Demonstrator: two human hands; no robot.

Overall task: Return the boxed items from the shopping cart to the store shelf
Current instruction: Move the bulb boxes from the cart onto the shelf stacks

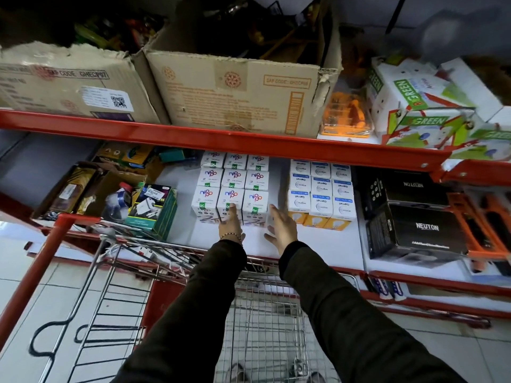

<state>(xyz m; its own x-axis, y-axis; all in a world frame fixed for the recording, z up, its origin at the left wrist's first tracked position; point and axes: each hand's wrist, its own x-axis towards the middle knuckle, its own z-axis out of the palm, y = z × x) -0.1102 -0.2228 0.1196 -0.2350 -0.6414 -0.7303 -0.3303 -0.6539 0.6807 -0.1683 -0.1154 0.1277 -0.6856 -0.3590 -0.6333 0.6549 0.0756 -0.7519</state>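
Over the wire shopping cart (265, 313), the person's left hand (231, 225) rests its open fingers against the front row of white Nippo boxes (231, 186) standing in a block on the white shelf (318, 244), while the right hand (282, 226), open and empty, hovers just beside them.

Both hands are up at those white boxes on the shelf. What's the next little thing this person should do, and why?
Probably draw both hands back toward the cart. The left hand rests open on the front row of white boxes, the right hand hovers open beside them, neither holding anything. The boxes sit in neat rows, so this batch looks placed. Whether the cart holds more cannot be told.
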